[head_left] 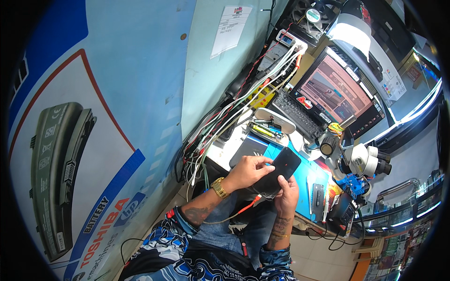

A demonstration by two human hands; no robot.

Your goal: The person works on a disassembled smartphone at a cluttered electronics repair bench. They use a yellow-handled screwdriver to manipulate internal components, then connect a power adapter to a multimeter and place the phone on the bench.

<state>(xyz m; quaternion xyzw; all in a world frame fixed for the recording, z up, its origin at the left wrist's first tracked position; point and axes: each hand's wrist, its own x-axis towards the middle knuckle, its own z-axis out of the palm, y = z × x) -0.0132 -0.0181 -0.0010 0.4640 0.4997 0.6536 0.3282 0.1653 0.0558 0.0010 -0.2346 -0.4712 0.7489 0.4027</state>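
A black smartphone (285, 164) is held tilted above my lap, its screen dark except for a tiny reddish spot. My right hand (287, 194) is closed round its lower right edge, the thumb lying along the front. From the left, my left hand (251, 171) has its bent fingers closed at the phone's left edge, with the tips over the screen; the far side of this grip is hidden. A cable with a red plug (248, 205) runs up toward the phone's lower end, where clear film or casing seems to hang. A gold watch (218, 188) circles my left wrist.
Beyond the phone, a blue mat (304, 180) covers part of the workbench. A microscope (365, 159) stands at the right, near a laptop (328, 89). Tools fill a tray (269, 131). Many cables (225, 124) hang along the left wall.
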